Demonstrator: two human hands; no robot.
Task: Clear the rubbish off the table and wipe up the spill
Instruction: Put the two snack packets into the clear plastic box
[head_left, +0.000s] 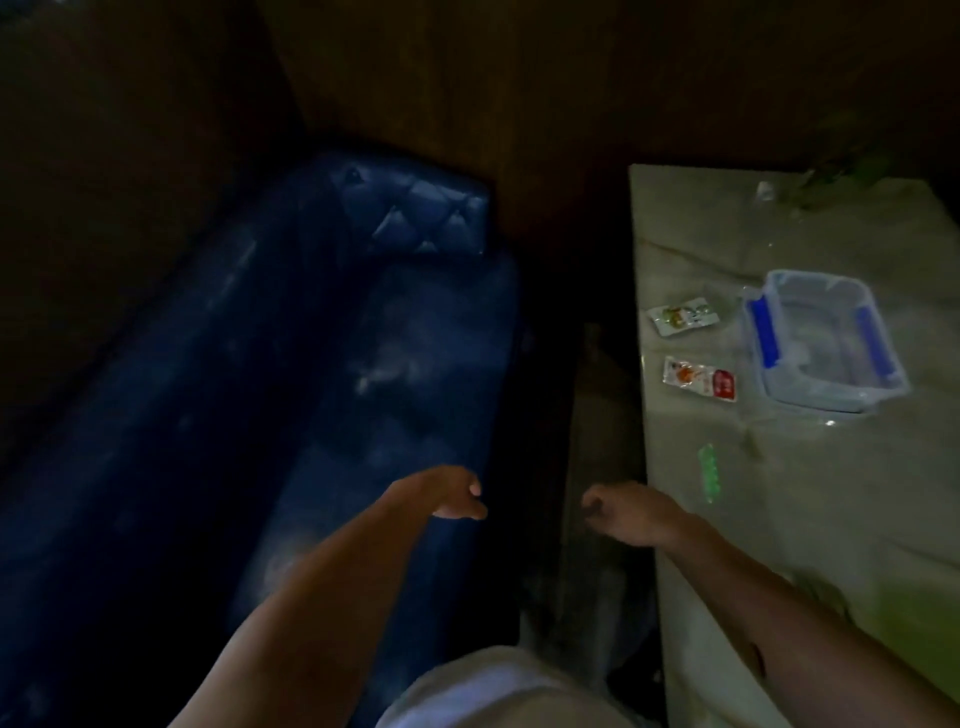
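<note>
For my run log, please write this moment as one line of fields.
left hand: empty | right hand: empty, at table edge | rubbish: two sachets, green strip on table | container: open | wiping: not begun

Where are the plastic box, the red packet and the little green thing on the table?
plastic box (825, 340): head view, on its clear inside floor.
red packet (700, 378): head view, on its middle.
green thing (709, 472): head view, on its middle.
</note>
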